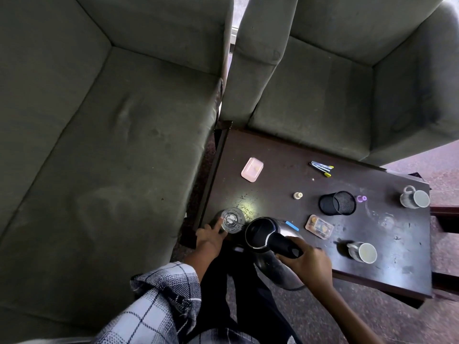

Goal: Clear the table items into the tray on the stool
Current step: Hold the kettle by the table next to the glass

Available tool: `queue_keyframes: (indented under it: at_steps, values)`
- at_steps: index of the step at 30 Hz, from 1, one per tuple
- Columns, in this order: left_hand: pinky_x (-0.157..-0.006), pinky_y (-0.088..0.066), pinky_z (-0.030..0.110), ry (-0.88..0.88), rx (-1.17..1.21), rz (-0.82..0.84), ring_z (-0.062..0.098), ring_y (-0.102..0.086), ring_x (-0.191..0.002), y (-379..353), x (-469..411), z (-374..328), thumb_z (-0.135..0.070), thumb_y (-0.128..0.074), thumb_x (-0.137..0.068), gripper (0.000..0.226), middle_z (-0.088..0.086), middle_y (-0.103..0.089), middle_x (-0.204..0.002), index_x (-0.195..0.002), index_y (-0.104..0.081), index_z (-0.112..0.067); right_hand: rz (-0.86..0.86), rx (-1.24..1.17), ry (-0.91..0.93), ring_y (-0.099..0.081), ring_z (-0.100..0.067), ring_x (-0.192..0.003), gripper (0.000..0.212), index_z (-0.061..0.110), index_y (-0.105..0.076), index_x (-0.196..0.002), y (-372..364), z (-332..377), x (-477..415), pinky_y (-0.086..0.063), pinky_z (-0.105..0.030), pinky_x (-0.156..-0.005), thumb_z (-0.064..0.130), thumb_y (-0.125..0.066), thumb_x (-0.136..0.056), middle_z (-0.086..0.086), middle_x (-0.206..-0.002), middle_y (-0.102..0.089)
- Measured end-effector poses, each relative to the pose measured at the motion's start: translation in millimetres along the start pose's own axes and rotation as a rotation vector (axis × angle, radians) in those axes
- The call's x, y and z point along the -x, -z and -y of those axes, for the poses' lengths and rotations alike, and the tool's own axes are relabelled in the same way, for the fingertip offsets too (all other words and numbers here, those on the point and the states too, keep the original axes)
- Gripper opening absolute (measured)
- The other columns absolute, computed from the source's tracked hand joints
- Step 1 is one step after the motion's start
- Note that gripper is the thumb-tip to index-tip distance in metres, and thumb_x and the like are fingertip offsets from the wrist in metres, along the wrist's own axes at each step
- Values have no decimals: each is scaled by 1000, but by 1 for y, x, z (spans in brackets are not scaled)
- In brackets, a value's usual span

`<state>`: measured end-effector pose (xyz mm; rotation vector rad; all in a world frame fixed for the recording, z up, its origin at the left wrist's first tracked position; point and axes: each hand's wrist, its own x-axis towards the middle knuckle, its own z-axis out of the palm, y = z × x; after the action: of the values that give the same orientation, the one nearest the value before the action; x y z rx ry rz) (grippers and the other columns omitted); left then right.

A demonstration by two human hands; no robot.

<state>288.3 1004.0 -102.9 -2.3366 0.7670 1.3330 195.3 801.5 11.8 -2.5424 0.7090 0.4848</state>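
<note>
Your left hand [210, 235] is at the table's [273, 155] near left corner, its index finger lying straight against the side of a clear ribbed glass [232, 220] standing upright there. Whether the thumb closes round the other side, you cannot tell. Your right hand [306, 260] has its fingers wrapped firmly round the thick black handle of a kettle [260, 234]. The kettle has a glossy black lid and a brushed-steel body, stands just beside the glass at the near edge, and has a blue strip at its far side.

The table is dark wood, scuffed and scratched. Toward its far left corner lies a translucent pink plastic box [252, 169] with rounded corners. Near the far edge is a small bundle of silvery pens [321, 168] with yellow tips. A little cream cap [297, 195] stands around the middle. Beside it a black wire-mesh cup [337, 203] lies on its side, with a small purple piece [361, 198] just behind it. A clear flat case [320, 226] holding small bits sits between the kettle and the mesh cup. Two speckled ceramic mugs lie tipped over: one [415, 197] at the right edge, one [362, 252] by the near edge.

Any lettering is too small to read. A checked woven sleeve [169, 281] covers your left forearm. Grey-green upholstered seats [111, 145] surround the table.
</note>
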Motion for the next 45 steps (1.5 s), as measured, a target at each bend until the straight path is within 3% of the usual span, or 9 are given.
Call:
queue_keyframes:
  at_steps: [11,17,32,39,45]
  values:
    - [-94,-46,40,-13,56,27,30,-39,-130,0,3,-1,-8,-43,-91,73,-1,28,-154,-147,-6,-39,-26,10,-4,-69,-27,-76,45,31,-70,-103,-2,-4,3,-45,-27,-61,43,-81,-61,-2,-77,-74]
    - [-91,-51,37,-23,59,43,29,-52,-121,2,-1,-1,-3,-44,-89,76,-2,31,-153,-146,-9,-40,3,9,-41,-68,-28,-86,47,33,-67,-107,0,-4,3,-45,-29,-66,45,-78,-63,-3,-85,-74]
    - [-81,-49,34,-8,45,48,28,-54,-119,3,-3,-3,0,-47,-87,82,-1,33,-152,-147,-5,-38,28,23,-61,-67,-23,-91,48,35,-64,-111,7,-7,3,-45,-28,-69,49,-75,-66,1,-91,-74]
    - [-75,-47,33,-8,50,40,27,-55,-118,1,-5,-4,-2,-47,-87,81,-1,33,-152,-147,-5,-38,6,20,-49,-67,-24,-88,46,34,-66,-109,10,-5,3,-38,-25,-64,46,-76,-66,1,-89,-74]
    - [-80,-48,33,-7,55,34,26,-57,-116,-1,-8,-4,-2,-46,-86,82,-1,33,-152,-146,-6,-40,9,17,-71,-67,-25,-90,45,34,-66,-107,11,-4,3,-39,-26,-64,46,-77,-65,0,-88,-74]
